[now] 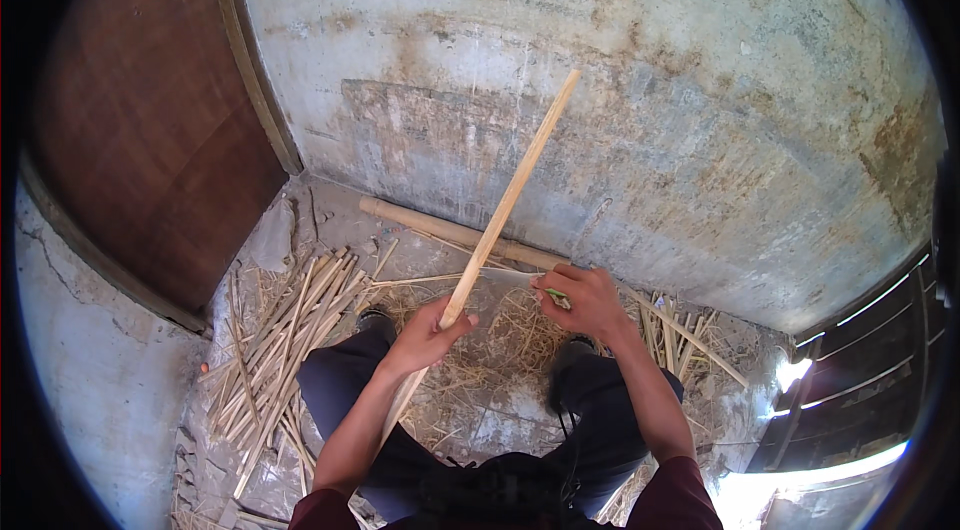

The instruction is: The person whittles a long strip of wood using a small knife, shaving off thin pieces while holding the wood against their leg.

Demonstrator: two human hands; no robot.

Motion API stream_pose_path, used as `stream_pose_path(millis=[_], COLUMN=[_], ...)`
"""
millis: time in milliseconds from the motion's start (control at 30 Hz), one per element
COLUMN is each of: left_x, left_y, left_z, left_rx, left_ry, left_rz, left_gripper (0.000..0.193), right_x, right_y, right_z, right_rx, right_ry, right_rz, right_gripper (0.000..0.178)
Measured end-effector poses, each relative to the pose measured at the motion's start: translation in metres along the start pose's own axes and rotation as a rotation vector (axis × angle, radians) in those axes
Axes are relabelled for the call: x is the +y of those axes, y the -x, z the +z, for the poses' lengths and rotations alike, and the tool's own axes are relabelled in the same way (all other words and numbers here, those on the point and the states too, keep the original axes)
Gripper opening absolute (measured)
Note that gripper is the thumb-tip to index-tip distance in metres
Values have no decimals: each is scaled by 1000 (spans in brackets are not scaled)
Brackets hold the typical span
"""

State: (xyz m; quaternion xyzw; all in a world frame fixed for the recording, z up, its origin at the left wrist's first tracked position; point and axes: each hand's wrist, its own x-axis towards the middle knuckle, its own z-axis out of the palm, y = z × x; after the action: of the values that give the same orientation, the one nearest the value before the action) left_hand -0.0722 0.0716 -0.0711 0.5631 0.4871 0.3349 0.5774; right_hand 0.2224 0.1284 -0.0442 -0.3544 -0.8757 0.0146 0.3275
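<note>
My left hand (422,342) is closed around the lower part of a long, pale bamboo strip (522,175). The strip slants up and to the right in front of the wall, and its lower end runs back over my left thigh. In my right hand (592,302) is a knife (508,274) with a green handle, mostly covered by my fingers. Its thin blade points left and reaches the strip just above my left hand. Whether the edge touches the strip I cannot tell.
A heap of split bamboo strips (290,340) lies left of my legs, with more strips (680,340) to the right. Shavings (500,350) cover the floor between my feet. A bamboo pole (455,228) lies along the stained wall (640,110). A brown door (150,120) stands at left.
</note>
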Motion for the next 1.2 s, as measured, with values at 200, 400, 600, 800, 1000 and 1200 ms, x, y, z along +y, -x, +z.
stream_pose_path(millis=[200,400,600,800,1000,1200], left_x=[-22,-24,-25,-20,-25,-23], left_y=[-7,-7,-9,-7,-9,-9], left_z=[1,3,3,2,0,0], left_rx=[111,137,113,102,107,106], left_ry=[-204,-260,-218,-205,-227,-230], left_rz=[239,282,228,187,193,210], left_gripper=[24,25,25,23,22,23], right_x=[-3,-3,1,1,1,1], right_y=[-2,-2,1,1,2,2], right_z=[-1,-5,-6,-10,-7,-7], right_rx=[-5,-18,-19,-20,-8,-4], right_ry=[38,43,17,14,14,9], right_rz=[-3,14,17,16,12,8], right_gripper=[17,17,19,19,19,19])
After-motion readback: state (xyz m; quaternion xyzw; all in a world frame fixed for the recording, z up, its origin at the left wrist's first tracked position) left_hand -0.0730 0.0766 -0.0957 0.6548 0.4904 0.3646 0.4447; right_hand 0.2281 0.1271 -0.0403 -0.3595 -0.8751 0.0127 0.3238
